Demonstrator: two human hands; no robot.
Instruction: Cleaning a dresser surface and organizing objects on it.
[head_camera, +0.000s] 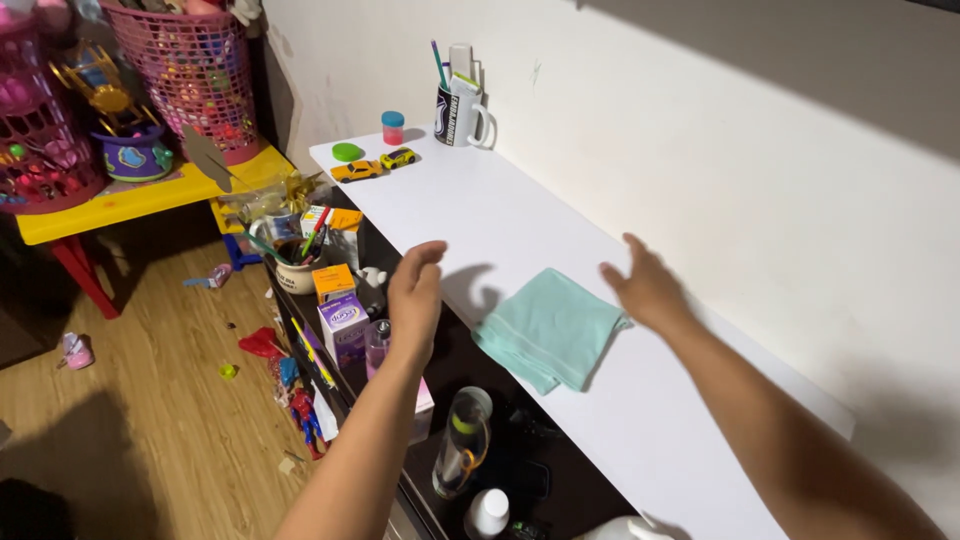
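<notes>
Approach stage, by judgement — left hand (414, 290) and right hand (648, 288) both spread, fingers released and grasping nothing, flanking the folded pale-green square cloth (548, 328) at frame centre on the white shelf top (520, 210); next calls for closing on its edges.

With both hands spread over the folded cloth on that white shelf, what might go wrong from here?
The mint-green cloth hangs slightly over the front edge of the white shelf; a careless swipe may drag it off onto the clutter below. The left hand hovers just above the small boxes and a clear bottle on the lower ledge, so a dropped elbow might topple them. The right hand seems clear of anything.
</notes>
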